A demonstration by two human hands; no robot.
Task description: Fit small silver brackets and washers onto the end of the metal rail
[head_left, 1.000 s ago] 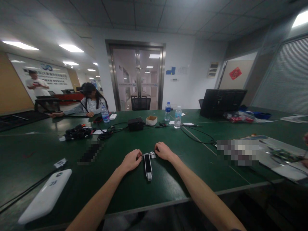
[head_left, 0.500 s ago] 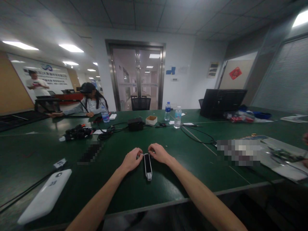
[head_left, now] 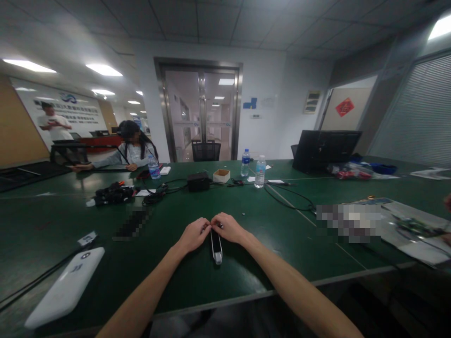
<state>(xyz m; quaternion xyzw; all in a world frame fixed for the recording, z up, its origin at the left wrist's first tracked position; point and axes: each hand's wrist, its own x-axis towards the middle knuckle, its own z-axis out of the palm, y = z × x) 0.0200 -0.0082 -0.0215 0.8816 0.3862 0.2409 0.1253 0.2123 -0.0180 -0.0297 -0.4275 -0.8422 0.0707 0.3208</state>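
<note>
A slim, long device with a black face, pale rim and silvery near end point(head_left: 216, 249) lies lengthwise on the green table in front of me. At its far end my two hands meet. My left hand point(head_left: 195, 234) comes in from the left side, fingers curled and tips pinched together. Over the far end bends my right hand point(head_left: 229, 227), its fingers also closed and hiding that part of the device. Something small and shiny shows by the right fingers, too small to name. Beyond them a tiny ring-like piece point(head_left: 243, 214) rests on the table.
A white power bank-like slab point(head_left: 66, 286) lies at the near left with cables. Farther back are a black box point(head_left: 198, 181), an open carton point(head_left: 221, 176), water bottles point(head_left: 260, 172) and a monitor point(head_left: 326, 150). Across the table sits a person point(head_left: 132, 150); another person's hand shows at far right.
My right hand has moved left, over the device's far end, and its fingertips now meet those of my left hand. My left hand has barely shifted.
</note>
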